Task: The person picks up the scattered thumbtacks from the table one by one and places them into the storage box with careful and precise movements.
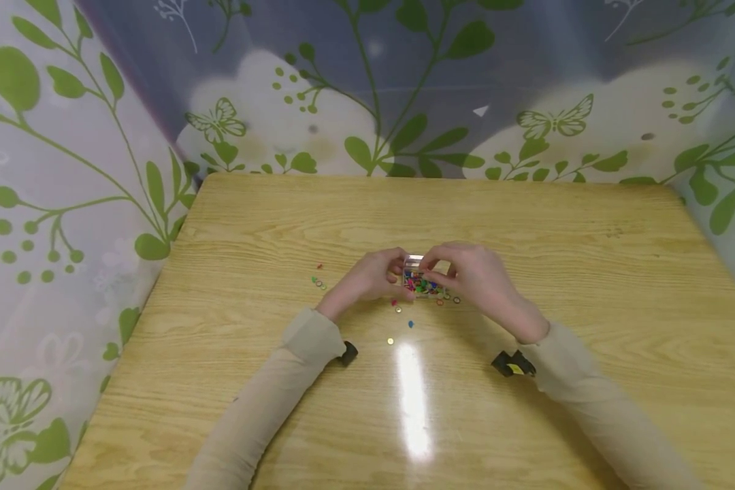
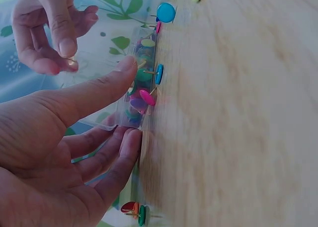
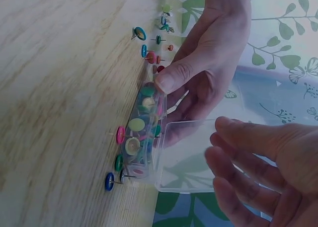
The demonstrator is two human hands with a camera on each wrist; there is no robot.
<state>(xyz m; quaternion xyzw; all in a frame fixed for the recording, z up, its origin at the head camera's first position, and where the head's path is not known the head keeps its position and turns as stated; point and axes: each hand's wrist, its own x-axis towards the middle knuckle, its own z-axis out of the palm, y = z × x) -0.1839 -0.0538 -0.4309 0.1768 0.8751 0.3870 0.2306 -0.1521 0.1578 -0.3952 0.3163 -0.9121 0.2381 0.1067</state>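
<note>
A small clear plastic box (image 3: 148, 162) of colourful thumbtacks sits on the table with its hinged lid (image 3: 186, 155) raised. My left hand (image 1: 370, 278) grips the box at its left end, thumb along the near side and fingers at the far side. Over the box is my right hand (image 1: 474, 272), its thumb and index finger pinching a gold thumbtack (image 2: 72, 62) in the left wrist view. In the right wrist view, the right fingertips overlap the raised lid and hide part of it.
Loose thumbtacks lie around the box on the wooden table (image 1: 269, 224): a blue thumbtack (image 1: 411, 324) and a yellow thumbtack (image 1: 390, 341) nearer me, several more to the left and right. A patterned curtain (image 1: 318, 122) hangs behind the table.
</note>
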